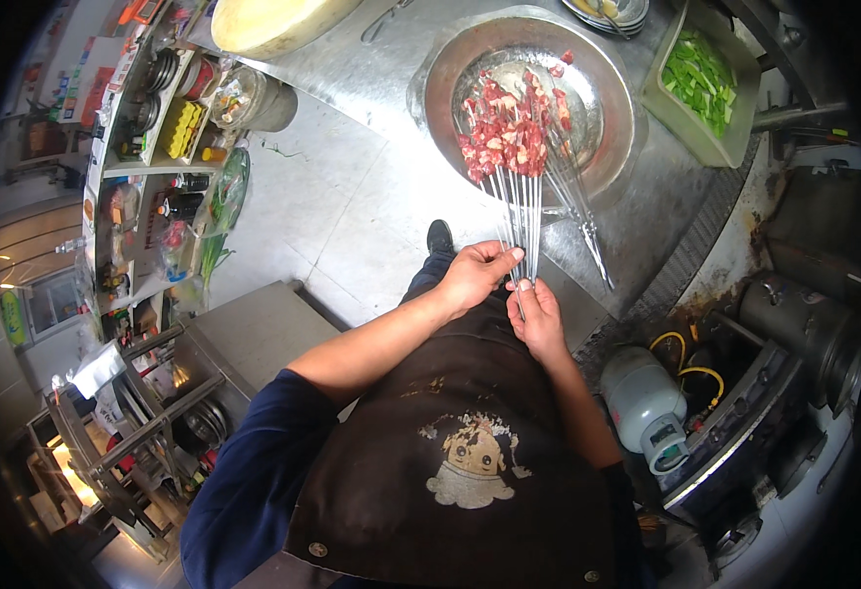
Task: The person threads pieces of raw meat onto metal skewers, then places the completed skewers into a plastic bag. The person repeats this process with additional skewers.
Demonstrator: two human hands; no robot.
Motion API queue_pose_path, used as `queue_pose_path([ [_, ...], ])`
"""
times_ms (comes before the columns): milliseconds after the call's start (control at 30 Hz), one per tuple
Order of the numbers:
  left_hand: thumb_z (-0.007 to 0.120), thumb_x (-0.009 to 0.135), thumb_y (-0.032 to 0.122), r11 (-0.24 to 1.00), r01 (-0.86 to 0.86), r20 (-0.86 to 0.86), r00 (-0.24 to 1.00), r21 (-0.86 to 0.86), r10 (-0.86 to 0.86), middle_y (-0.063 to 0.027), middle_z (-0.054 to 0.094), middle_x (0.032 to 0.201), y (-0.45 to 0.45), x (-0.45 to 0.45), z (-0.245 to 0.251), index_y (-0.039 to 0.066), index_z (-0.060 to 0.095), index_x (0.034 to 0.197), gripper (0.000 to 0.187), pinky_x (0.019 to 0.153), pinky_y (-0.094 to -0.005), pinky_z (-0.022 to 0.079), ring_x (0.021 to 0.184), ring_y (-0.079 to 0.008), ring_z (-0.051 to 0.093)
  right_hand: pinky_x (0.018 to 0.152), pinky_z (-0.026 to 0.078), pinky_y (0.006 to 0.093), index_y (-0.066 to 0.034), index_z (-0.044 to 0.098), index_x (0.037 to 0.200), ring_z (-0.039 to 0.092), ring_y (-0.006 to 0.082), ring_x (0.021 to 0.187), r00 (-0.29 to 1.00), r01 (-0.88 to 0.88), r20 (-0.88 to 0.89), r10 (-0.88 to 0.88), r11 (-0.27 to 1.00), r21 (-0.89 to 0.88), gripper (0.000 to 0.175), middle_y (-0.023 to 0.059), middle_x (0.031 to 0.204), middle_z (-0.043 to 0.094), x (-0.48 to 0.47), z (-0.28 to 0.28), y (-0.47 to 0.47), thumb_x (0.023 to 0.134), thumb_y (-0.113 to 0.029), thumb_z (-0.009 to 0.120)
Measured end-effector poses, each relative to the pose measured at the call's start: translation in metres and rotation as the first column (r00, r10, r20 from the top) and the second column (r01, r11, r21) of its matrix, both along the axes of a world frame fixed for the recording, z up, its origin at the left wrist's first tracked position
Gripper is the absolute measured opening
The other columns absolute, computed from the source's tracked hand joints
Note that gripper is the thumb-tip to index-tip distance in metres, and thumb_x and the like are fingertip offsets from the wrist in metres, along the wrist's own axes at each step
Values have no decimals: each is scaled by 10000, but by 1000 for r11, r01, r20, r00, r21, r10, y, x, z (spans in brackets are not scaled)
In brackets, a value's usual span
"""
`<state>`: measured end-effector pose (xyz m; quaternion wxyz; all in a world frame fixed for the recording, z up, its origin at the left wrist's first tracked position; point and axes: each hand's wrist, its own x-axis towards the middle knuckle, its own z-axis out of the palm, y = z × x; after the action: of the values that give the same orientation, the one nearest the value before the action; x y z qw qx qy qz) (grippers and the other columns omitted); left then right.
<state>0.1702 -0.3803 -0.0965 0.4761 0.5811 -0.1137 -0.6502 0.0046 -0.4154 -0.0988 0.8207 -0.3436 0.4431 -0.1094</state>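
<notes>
Several metal skewers threaded with raw meat chunks fan out from my two hands, their meat ends over a large round metal basin. My left hand pinches the skewer shafts from the left side. Just below and to the right, my right hand grips the lower ends of the same bunch. More skewers lean on the basin's near right rim, their bare ends pointing towards me; a few meat pieces are at their far ends inside the basin.
A plastic tub of cut green vegetables stands right of the basin on the steel table. A round board and stacked plates lie at the back. Shelves line the left; a gas cylinder stands at lower right.
</notes>
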Motion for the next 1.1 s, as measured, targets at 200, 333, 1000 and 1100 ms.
queue_pose_path([
  [200, 527, 1058, 280, 940, -332, 162, 934, 75, 317, -36, 639, 913, -2, 37, 27, 25, 572, 1106, 264, 673, -248, 492, 724, -94, 568, 435, 271, 198, -81, 586, 1018, 370, 29, 490, 998, 46, 32, -45, 999, -14, 256, -43, 657, 482, 2, -3, 3, 1072, -297, 459],
  [333, 473, 1072, 178, 846, -359, 369, 781, -394, 503, -97, 639, 1010, -26, 110, 115, -6, 553, 1136, 211, 732, -291, 534, 774, -151, 642, 435, 261, 204, -63, 571, 990, 363, 26, 492, 996, 88, 35, -87, 995, -35, 237, -50, 652, 466, -1, -11, 9, 1067, -266, 476],
  [1000, 504, 986, 30, 892, 181, 605, 787, -415, 122, -190, 448, 1513, -141, 179, 63, 35, 377, 1497, 526, 1149, -397, 367, 1384, -325, 461, 422, 282, 227, -47, 517, 924, 345, 52, 466, 926, 349, -65, -371, 910, -224, 236, -27, 609, 423, 18, 70, 22, 1073, -219, 455],
  [1100, 526, 933, -10, 867, 65, 373, 916, -495, 145, -207, 403, 1536, -137, 179, 62, 52, 439, 1466, 544, 1184, -412, 312, 1437, -343, 384, 420, 280, 224, -34, 529, 949, 350, 49, 471, 921, 384, 15, -388, 904, -188, 219, -24, 612, 435, 29, 66, 24, 1072, -200, 456],
])
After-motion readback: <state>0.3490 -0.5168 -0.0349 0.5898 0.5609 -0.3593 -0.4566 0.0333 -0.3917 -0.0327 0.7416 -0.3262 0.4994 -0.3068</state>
